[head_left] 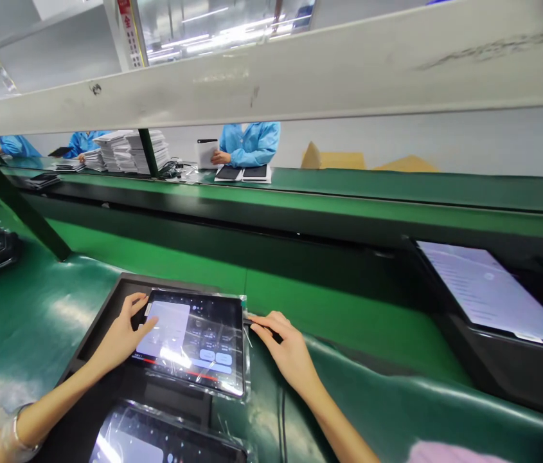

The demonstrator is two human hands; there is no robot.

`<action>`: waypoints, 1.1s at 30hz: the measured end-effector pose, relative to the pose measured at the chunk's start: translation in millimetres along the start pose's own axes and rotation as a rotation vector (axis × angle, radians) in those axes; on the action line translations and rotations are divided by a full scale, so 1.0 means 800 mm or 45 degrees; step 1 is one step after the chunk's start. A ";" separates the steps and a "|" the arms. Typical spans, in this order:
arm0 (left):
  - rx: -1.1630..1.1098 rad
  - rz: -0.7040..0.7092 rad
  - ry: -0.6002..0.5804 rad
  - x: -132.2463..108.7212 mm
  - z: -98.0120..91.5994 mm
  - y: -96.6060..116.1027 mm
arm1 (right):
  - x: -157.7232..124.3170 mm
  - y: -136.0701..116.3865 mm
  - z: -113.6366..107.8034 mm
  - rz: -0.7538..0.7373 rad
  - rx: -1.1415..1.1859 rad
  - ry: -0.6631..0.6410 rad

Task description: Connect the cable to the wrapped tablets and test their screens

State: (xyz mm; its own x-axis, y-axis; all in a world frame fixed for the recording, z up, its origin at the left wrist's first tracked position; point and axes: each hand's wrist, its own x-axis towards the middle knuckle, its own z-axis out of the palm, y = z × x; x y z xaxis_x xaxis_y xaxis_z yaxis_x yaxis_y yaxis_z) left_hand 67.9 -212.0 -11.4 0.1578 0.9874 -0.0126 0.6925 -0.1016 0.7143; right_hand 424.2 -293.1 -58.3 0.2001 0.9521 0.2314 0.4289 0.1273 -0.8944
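A flat black tablet with a lit screen, wrapped in clear glossy film, lies in a black tray on the green bench. The left hand rests open, fingers on its glowing white panel. The right hand pinches a plug at its right edge.

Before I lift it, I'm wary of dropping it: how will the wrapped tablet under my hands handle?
The tablet looks flat and stiff, so it shouldn't flop. Its glossy film probably makes it slippery. The lit glass screen is likely fragile; support both edges.
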 end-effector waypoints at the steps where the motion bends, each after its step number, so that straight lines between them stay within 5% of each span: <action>1: 0.059 0.043 0.015 0.001 0.003 0.005 | -0.002 0.001 0.000 0.005 -0.014 0.007; 7: 0.366 0.465 -0.046 0.005 0.036 0.038 | -0.004 0.006 0.003 0.039 -0.006 0.050; 22: 0.378 0.502 -0.095 0.004 0.039 0.048 | -0.007 0.001 0.006 0.014 0.090 0.080; 28: 0.530 0.992 -0.371 -0.028 0.041 0.067 | -0.008 0.004 0.007 0.025 0.097 0.073; 33: 0.609 1.089 -0.445 -0.042 0.052 0.074 | -0.010 0.001 0.007 0.030 0.090 0.063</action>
State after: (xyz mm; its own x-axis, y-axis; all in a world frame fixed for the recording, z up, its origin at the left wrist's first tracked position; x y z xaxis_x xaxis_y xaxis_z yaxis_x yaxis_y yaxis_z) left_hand 132.9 -256.0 2.5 0.8701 0.4802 0.1111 0.4479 -0.8644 0.2286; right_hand 418.3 -298.7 -63.0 0.2531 0.9404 0.2272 0.3610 0.1261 -0.9240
